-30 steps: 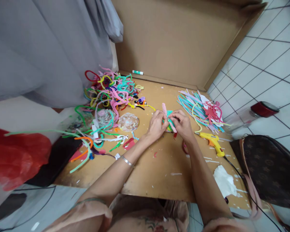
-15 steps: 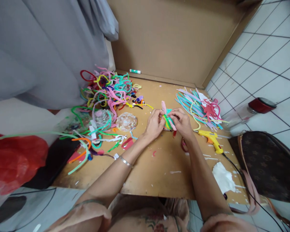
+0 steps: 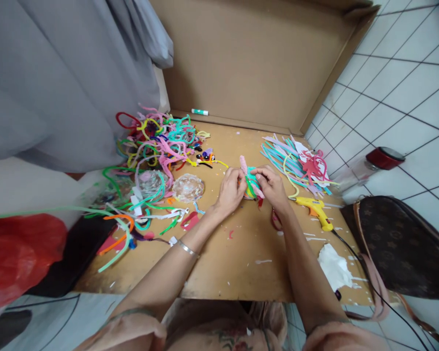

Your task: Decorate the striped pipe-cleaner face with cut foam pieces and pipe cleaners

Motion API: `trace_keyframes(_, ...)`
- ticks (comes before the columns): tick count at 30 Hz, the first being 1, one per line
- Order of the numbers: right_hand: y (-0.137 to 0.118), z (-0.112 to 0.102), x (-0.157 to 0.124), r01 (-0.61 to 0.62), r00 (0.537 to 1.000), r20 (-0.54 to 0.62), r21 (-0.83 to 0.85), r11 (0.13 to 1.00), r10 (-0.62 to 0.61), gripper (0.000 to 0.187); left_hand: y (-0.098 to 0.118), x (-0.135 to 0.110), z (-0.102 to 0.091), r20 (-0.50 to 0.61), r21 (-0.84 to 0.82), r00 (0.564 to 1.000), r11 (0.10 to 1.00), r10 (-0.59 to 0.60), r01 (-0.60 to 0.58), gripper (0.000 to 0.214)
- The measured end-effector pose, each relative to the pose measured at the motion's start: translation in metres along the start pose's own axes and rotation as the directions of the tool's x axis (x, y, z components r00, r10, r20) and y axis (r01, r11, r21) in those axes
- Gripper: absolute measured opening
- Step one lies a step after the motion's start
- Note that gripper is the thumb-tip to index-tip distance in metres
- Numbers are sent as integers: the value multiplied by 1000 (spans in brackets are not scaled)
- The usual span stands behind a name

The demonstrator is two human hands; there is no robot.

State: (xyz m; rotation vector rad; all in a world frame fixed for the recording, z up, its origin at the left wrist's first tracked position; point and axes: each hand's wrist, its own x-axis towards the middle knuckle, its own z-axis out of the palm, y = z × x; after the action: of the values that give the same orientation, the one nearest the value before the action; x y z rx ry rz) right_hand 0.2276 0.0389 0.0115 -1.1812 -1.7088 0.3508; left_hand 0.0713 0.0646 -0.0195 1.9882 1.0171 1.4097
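A small bundle of coiled pipe cleaners (image 3: 251,184) in green, yellow and pink sits between both hands near the middle of the cardboard sheet (image 3: 234,253). My left hand (image 3: 230,189) grips its left side with curled fingers. My right hand (image 3: 273,185) pinches a pink pipe cleaner (image 3: 246,167) that wraps over the bundle and sticks up behind it. A silver bangle is on my left wrist.
A tangled heap of coloured pipe cleaners (image 3: 157,141) lies at the left. Straight pipe cleaners and red cut-outs (image 3: 296,163) lie at the right. A yellow glue gun (image 3: 314,208), white tissue (image 3: 334,270), a brown bag (image 3: 402,248) and a red-lidded jar (image 3: 382,161) are at the right.
The hands keep working the bundle in the same spot; more green and yellow coil shows between them. The view has shifted slightly.
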Motion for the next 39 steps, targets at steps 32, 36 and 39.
trace_keyframes(32,-4,-2,1,-26,1000,12,28,999,25,50,-2,-2,3,-6,45,990,989,141,-140,9)
trace_keyframes(36,-5,-1,0,-16,1000,20,17,1000,16,52,1,-4,1,4,55,989,988,145,-145,6)
trace_keyframes(39,-6,-1,-1,-16,999,32,10,1000,16,52,3,-4,1,22,76,990,988,137,-138,7)
